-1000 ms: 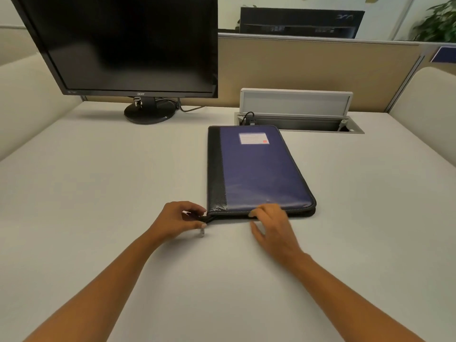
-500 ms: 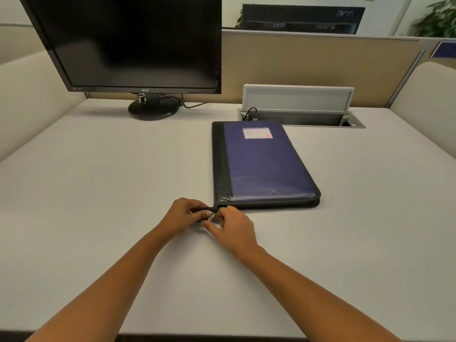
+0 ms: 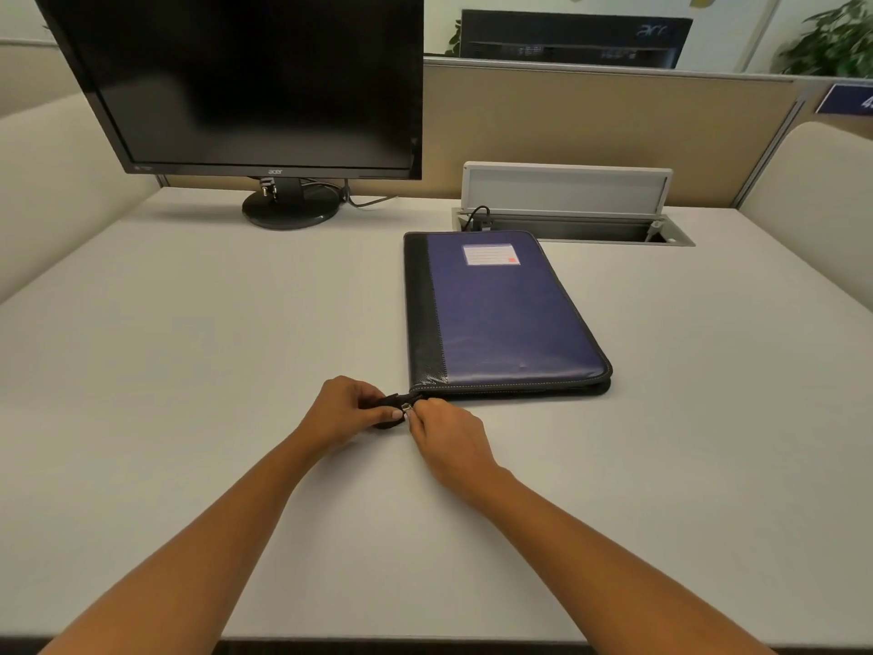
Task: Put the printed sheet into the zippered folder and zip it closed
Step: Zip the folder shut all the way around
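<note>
A blue and black zippered folder (image 3: 500, 319) lies flat and folded shut on the white desk, its spine to the left and a white label near its far end. A black zipper tail sticks out from its near left corner. My left hand (image 3: 347, 408) grips that tail. My right hand (image 3: 446, 434) pinches the small metal zipper pull (image 3: 406, 407) right beside the left thumb. The near edge of the folder looks slightly parted toward the right corner. No printed sheet is visible.
A black monitor (image 3: 245, 82) on a round stand occupies the back left of the desk (image 3: 189, 347). Behind the folder an open cable hatch (image 3: 567, 215) with a raised lid is set into the desk. Beige partitions enclose the back and sides.
My right hand slid left along the folder's near edge from its middle to the near left corner and took the zipper pull. My left hand stayed on the zipper tail.
</note>
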{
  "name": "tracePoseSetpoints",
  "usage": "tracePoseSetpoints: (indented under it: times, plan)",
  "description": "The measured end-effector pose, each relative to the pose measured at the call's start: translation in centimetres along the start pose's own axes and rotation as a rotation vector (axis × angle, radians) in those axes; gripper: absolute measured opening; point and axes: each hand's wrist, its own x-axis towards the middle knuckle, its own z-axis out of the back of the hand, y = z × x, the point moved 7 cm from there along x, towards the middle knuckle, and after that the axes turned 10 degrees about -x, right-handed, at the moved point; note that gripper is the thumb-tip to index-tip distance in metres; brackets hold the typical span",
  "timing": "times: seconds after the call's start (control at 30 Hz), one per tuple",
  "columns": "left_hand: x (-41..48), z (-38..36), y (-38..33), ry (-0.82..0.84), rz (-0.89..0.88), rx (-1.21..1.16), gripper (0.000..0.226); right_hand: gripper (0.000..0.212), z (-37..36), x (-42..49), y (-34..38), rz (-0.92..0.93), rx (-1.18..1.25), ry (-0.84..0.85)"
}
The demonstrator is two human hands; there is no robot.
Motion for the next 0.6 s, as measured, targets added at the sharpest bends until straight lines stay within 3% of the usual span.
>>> tracePoseSetpoints:
  times: [0.5, 0.6]
  plan:
    - [0.6, 0.9, -0.1, -0.016, -0.057, 0.057, 0.019, 0.03, 0.8, 0.5, -4.2, -0.181, -0.105, -0.015]
    - [0.8, 1.2, 0.1, -0.026, -0.051, 0.058, 0.009, 0.028, 1.5, 0.1, -6.3, -0.243, -0.115, -0.034]
